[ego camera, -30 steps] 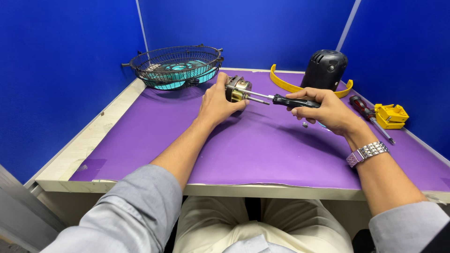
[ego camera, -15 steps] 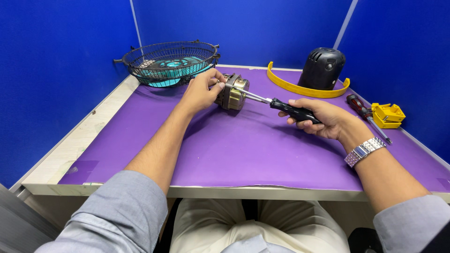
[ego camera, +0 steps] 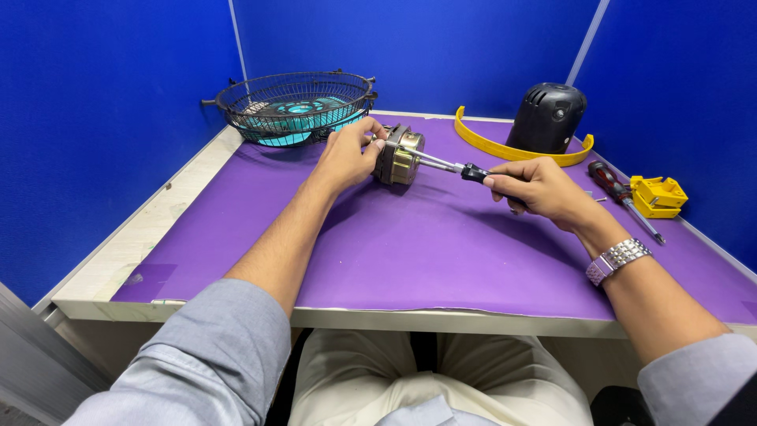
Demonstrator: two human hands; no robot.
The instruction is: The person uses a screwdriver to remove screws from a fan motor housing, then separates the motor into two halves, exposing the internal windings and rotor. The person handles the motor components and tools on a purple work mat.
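A small round metal motor [ego camera: 400, 155] lies on its side on the purple mat [ego camera: 441, 244] at the middle of the table. My left hand [ego camera: 347, 156] grips it from the left and holds it steady. A black-handled screwdriver [ego camera: 465, 170] is in my right hand [ego camera: 536, 189], with its metal shaft reaching left so the tip rests against the motor's face. A metal watch is on my right wrist.
A black wire fan guard [ego camera: 296, 102] with teal blades inside stands at the back left. A black domed motor cover [ego camera: 546, 117] and a curved yellow strip [ego camera: 493, 146] are at the back right. A second screwdriver [ego camera: 623, 197] and a yellow plastic part [ego camera: 658, 195] lie at the right edge. Blue partition walls surround the table.
The view has shifted a little. My hands hold the same grips, with the motor and screwdriver staying together near the middle back of the mat.
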